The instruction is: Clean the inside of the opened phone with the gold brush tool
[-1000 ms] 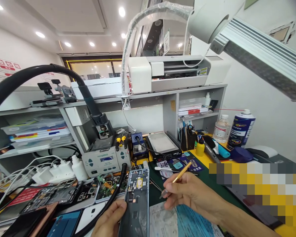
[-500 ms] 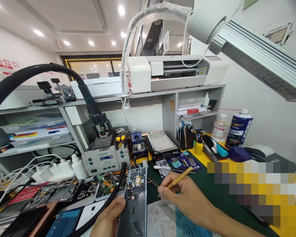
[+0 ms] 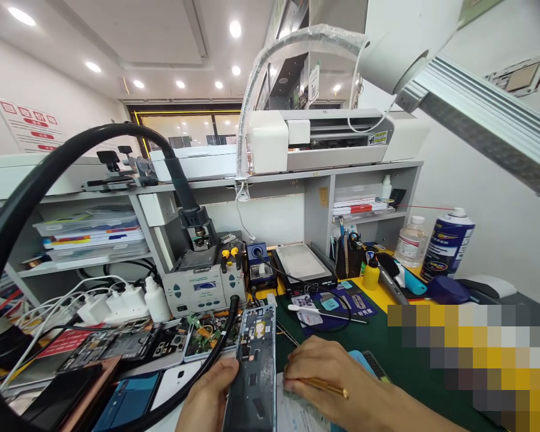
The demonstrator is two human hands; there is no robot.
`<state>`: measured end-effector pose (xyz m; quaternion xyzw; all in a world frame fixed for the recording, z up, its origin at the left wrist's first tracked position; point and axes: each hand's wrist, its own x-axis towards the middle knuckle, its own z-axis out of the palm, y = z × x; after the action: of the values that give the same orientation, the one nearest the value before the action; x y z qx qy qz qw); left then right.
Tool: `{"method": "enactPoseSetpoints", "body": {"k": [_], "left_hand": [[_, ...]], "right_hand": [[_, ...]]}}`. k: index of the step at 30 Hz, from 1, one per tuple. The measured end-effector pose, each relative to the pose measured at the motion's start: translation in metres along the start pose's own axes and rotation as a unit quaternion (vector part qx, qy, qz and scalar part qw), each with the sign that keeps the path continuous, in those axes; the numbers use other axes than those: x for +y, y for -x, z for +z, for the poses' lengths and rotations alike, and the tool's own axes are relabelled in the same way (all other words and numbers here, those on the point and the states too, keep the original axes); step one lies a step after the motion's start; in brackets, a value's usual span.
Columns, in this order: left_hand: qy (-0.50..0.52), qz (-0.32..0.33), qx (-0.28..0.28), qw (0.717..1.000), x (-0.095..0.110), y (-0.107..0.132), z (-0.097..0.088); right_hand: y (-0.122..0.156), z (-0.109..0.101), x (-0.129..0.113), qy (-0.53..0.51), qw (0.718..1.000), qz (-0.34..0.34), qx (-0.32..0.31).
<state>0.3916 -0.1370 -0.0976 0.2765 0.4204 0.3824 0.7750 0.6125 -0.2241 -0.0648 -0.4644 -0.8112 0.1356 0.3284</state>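
An opened phone chassis [image 3: 257, 384], dark inside with a light-blue rim, stands tilted in my left hand [image 3: 211, 390], whose thumb lies along its left edge. Just to the right of the chassis, my right hand [image 3: 326, 381] is closed around a slim gold-coloured tool [image 3: 326, 386]. The tool's rear end points right and down, while its tip is hidden by my fingers. Beneath this hand lies a grey-white printed sheet [image 3: 292, 414], partly covered. Metal tweezers [image 3: 288, 333] rest just beyond my right fingers.
A green mat [image 3: 409, 360] covers the bench. A black hose [image 3: 220, 348] crosses close to my left hand. Phones and loose boards [image 3: 211, 333] crowd the left side. Behind are a hot-air station [image 3: 202, 291] and a heating plate [image 3: 299, 262]. A lamp [image 3: 490, 120] hangs upper right.
My right hand has turned over and moved lower; the gold tool's rear end has swung from pointing up to pointing down-right. My left hand still holds the chassis. The whole view has shifted slightly.
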Motion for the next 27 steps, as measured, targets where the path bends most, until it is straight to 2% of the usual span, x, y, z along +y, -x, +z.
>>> {"method": "enactPoseSetpoints", "body": {"k": [10, 14, 19, 23, 25, 27], "left_hand": [[-0.009, 0.025, -0.011, 1.000, -0.004, -0.008, -0.004], [-0.013, 0.030, -0.012, 0.999, -0.004, -0.005, -0.002], [-0.017, 0.034, -0.017, 0.999, -0.003, -0.002, -0.001], [-0.015, 0.038, -0.019, 0.999, -0.001, 0.002, 0.003], [-0.014, 0.042, -0.020, 0.999, -0.001, 0.005, 0.005], [-0.014, 0.044, -0.023, 0.999, 0.001, 0.007, 0.007]], "right_hand": [[0.005, 0.000, 0.000, 0.079, 0.993, -0.086, -0.025], [0.006, 0.001, -0.001, 0.075, 0.992, -0.104, -0.021], [0.010, 0.004, -0.001, 0.031, 0.995, -0.096, -0.015], [0.010, 0.000, -0.005, -0.061, 0.997, -0.042, 0.022], [0.008, -0.007, -0.008, -0.122, 0.989, 0.037, 0.078], [0.006, -0.015, -0.010, -0.190, 0.964, 0.132, 0.129]]}}
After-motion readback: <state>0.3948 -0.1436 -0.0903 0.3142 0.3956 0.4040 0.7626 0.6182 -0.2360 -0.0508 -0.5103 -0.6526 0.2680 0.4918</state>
